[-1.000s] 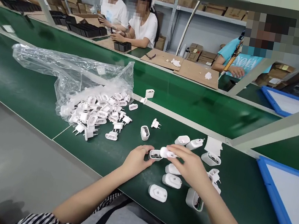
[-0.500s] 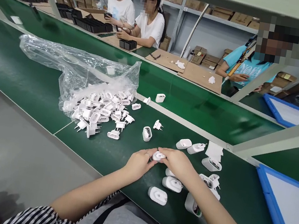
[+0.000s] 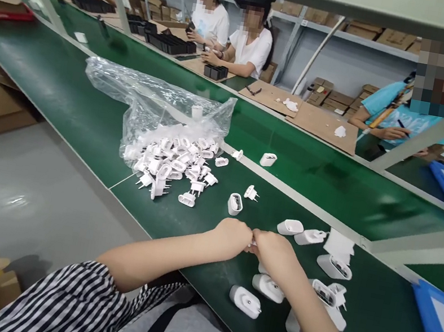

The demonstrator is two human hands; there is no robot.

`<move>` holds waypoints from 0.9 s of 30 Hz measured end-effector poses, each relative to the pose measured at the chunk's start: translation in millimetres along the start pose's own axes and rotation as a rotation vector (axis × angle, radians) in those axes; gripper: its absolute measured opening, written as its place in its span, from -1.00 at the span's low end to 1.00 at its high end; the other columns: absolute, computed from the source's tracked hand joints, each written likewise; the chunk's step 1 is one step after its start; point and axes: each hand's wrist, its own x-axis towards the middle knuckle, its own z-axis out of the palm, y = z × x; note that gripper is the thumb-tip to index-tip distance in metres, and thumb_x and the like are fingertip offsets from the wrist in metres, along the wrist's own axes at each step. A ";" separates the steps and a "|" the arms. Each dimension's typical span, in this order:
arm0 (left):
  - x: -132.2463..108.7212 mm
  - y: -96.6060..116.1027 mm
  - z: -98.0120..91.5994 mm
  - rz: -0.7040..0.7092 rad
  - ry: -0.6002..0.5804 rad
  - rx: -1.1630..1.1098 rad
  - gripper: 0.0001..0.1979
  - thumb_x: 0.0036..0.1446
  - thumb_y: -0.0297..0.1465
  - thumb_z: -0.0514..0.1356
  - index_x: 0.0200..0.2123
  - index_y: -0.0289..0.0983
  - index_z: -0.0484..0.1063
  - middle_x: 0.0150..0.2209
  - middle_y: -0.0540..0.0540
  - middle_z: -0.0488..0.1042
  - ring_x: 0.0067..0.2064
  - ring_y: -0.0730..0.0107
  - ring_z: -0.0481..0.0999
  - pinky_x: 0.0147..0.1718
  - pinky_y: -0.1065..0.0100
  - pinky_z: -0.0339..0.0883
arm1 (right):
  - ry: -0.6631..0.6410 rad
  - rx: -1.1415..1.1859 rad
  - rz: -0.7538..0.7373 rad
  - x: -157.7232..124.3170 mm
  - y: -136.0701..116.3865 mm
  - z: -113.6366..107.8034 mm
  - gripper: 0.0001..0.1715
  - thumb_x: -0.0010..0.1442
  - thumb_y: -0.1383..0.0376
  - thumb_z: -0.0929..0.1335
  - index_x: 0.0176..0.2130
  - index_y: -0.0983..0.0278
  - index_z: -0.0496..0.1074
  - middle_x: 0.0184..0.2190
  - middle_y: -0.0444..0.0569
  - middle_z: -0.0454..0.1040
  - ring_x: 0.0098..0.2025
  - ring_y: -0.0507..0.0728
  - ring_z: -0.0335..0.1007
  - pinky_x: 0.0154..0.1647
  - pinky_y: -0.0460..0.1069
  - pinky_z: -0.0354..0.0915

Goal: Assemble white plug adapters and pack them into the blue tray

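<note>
My left hand (image 3: 232,239) and my right hand (image 3: 273,253) meet over the green bench, knuckles up, fingers closed. Between them they grip a white plug charger (image 3: 252,244), of which only a sliver shows. Just below my right hand lie white chargers (image 3: 268,287), with another charger (image 3: 245,302) closer to the bench edge. Up and left of my hands, an open white housing (image 3: 235,204) stands beside a two-pin plug cap (image 3: 251,193). More open housings, such as this one (image 3: 334,266), lie to the right, some partly behind my right forearm.
Left of centre, loose white plug caps (image 3: 179,167) spill from a clear plastic bag (image 3: 161,92). A blue-framed white board (image 3: 442,319) lies at right. Metal posts (image 3: 428,239) rise along the bench. Several co-workers sit across it, near black trays (image 3: 170,42).
My hands have turned knuckles up and closed around the charger, hiding most of it. The view has swung left, so the bench things appear farther right.
</note>
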 end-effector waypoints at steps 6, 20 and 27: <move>2.0 -2.3 -12.3 0.091 -0.120 0.008 -0.86 -0.04 -0.44 0.06 -0.40 -0.41 0.33 -0.44 -0.22 0.42 -0.35 0.23 0.43 -0.48 0.37 0.26 | -0.042 0.017 -0.046 1.8 2.8 2.7 -0.89 -0.03 0.47 0.23 -0.40 0.35 0.28 -0.51 0.01 0.43 -0.44 0.14 0.37 -0.63 -0.09 -0.02; -2.5 -3.0 -6.1 0.050 -0.077 -0.018 -0.86 -0.02 -0.48 0.01 -0.38 -0.40 0.32 -0.45 -0.19 0.42 -0.37 0.25 0.43 -0.46 0.37 0.26 | -0.027 0.029 -0.079 1.6 8.3 8.3 -0.82 -0.03 0.48 0.20 -0.34 0.36 0.29 -0.53 0.02 0.43 -0.48 0.12 0.36 -0.67 -0.10 -0.08; 15.7 -2.9 -28.1 0.057 -0.324 -0.036 -0.80 -0.14 -0.38 0.16 -0.45 -0.42 0.39 -0.47 -0.21 0.44 -0.38 0.23 0.43 -0.49 0.39 0.26 | -0.143 0.113 0.049 9.1 4.7 -3.3 -0.87 -0.09 0.43 0.25 -0.48 0.31 0.38 -0.53 0.01 0.43 -0.46 0.11 0.36 -0.63 -0.11 -0.01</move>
